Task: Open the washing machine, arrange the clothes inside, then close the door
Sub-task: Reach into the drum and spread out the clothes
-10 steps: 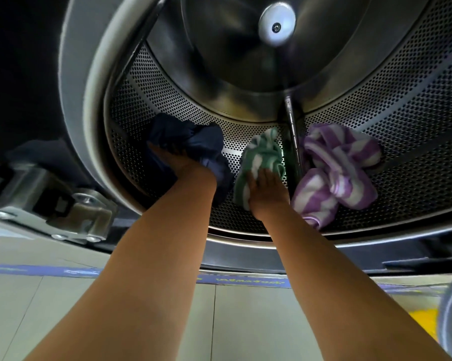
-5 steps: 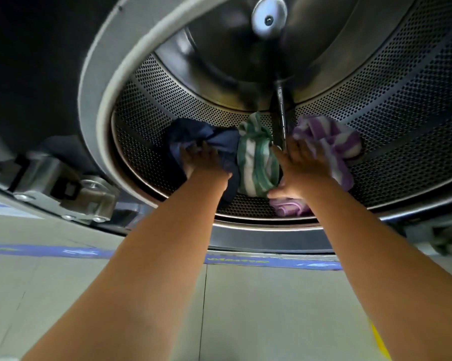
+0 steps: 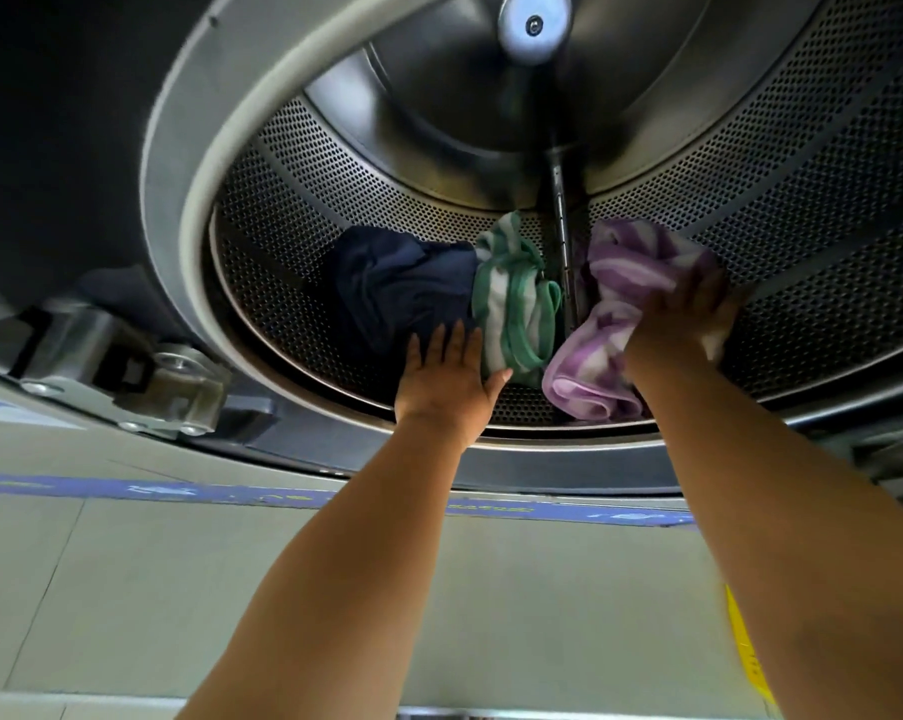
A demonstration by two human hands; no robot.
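Nearest, a grey tiled floor (image 3: 127,589) crossed by a blue strip (image 3: 231,495) is seen below two bare forearms reaching up into the washing machine (image 3: 101,148), whose door opening is uncovered. A metal hinge (image 3: 127,371) is fixed well to the left of both hands, on the machine's front.

The left hand (image 3: 452,379) is laid flat at the drum's front lip, its fingers (image 3: 441,345) spread and straight, nothing gripped; the fingertips rest against the near edge of a dark navy garment (image 3: 392,288), and the thumb touches a green-and-white striped cloth (image 3: 511,304) just to its right.

The right hand (image 3: 683,324) is pressed on a purple-and-white striped towel (image 3: 610,330); its fingers (image 3: 709,298) are blurred, so whether the cloth is gripped or only pushed cannot be told. The towel bulges out below and to the left of those fingers.

All three cloths lie side by side on the perforated drum (image 3: 802,174) floor, the green one between the others. Beyond the fingertips, a ridge (image 3: 561,226) runs back to the drum's rear wall, where a round hub (image 3: 535,24) sits.
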